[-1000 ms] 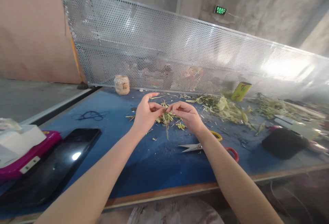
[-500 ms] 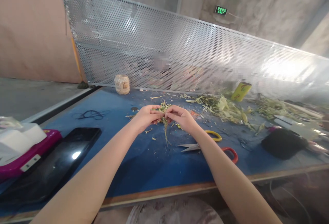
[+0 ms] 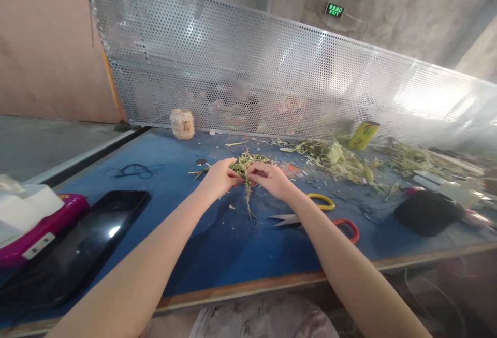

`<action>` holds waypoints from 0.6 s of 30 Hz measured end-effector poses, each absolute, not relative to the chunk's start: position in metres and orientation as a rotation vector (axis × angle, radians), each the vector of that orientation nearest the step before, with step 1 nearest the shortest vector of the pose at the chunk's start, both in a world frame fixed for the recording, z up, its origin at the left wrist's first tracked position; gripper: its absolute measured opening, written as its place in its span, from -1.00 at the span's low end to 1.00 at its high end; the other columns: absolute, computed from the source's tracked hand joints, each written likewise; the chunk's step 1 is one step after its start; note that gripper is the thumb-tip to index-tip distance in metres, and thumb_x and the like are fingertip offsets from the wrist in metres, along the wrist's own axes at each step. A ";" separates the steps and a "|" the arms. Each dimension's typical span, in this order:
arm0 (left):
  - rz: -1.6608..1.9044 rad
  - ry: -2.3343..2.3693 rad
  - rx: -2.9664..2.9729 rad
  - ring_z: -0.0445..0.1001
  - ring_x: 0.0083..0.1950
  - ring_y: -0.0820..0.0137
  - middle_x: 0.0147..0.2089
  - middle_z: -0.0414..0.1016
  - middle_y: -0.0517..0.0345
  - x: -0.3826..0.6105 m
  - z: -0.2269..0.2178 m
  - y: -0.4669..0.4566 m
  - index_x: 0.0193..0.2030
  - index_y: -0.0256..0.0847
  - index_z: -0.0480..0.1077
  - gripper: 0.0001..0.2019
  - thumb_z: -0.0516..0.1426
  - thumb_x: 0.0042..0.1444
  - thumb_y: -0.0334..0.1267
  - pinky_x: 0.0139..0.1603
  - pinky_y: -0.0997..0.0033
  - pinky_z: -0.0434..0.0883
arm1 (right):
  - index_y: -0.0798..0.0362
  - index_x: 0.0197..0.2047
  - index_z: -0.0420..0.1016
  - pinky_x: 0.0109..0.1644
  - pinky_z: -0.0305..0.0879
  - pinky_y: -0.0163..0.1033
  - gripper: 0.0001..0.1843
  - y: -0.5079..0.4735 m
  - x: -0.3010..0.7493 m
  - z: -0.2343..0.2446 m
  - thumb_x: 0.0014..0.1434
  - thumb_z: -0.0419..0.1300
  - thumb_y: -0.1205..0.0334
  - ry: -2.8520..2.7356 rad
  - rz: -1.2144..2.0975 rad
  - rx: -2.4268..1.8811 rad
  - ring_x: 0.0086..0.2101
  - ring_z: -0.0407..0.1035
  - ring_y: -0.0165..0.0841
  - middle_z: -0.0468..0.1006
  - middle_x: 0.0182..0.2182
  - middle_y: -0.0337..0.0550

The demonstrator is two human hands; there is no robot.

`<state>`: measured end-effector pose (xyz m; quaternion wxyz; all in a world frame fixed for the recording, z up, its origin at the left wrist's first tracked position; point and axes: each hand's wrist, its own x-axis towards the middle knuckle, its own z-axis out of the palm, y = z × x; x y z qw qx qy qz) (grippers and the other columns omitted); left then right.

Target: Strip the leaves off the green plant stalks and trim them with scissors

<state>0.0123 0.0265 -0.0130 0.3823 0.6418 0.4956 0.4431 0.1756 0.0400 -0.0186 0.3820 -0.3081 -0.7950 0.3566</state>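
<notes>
My left hand (image 3: 218,178) and my right hand (image 3: 271,178) meet over the middle of the blue table (image 3: 217,245), fingers pinched together on a thin green plant stem (image 3: 247,195) whose end hangs down toward the tabletop. Just behind the hands lies a small heap of green stem cuttings (image 3: 248,160). Scissors (image 3: 310,216) with one yellow and one red handle loop lie on the table beside my right forearm, untouched.
A perforated metal screen (image 3: 272,69) walls off the table's far side. A black tablet (image 3: 77,245) and a pink box (image 3: 34,229) sit at the left, a black pouch (image 3: 427,212) at the right, more plant scraps (image 3: 341,158), a yellow-green can (image 3: 363,135) and a small jar (image 3: 182,123) at the back.
Both hands have dropped lower toward the table and closed tighter on the stem; the left fingers, spread a second ago, are now pinched. The view has shifted slightly.
</notes>
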 end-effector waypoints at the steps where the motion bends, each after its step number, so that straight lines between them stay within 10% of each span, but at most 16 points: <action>1: 1.140 1.283 1.674 0.29 -0.68 0.44 -0.63 0.46 0.17 0.012 -0.013 0.027 -0.04 -0.30 0.31 -0.43 0.21 -0.32 -0.46 -0.63 0.47 0.14 | 0.05 -0.47 0.37 -0.34 0.25 -0.30 -0.91 0.040 0.176 -0.019 0.01 0.09 0.27 -2.020 0.913 -0.788 -0.51 0.28 -0.46 0.35 -0.54 -0.29; 9: 0.892 1.425 2.202 0.45 -0.32 0.34 -0.37 0.53 0.08 0.014 -0.009 0.022 0.17 -0.36 0.07 -0.38 0.06 -0.12 -0.43 -0.27 0.39 0.29 | 0.11 -0.51 0.45 -0.33 0.35 -0.26 -0.93 0.045 0.172 -0.023 -0.15 0.22 0.29 -1.807 1.155 -0.959 -0.54 0.36 -0.43 0.43 -0.63 -0.26; 18: 0.917 1.469 2.292 0.45 -0.34 0.38 -0.38 0.53 0.11 0.012 0.002 0.016 0.17 -0.34 0.03 -0.40 0.05 -0.07 -0.40 -0.29 0.42 0.31 | 0.11 -0.43 0.53 -0.30 0.41 -0.26 -0.87 0.041 0.170 -0.017 -0.15 0.21 0.39 -1.605 1.248 -1.053 -0.53 0.39 -0.44 0.47 -0.62 -0.27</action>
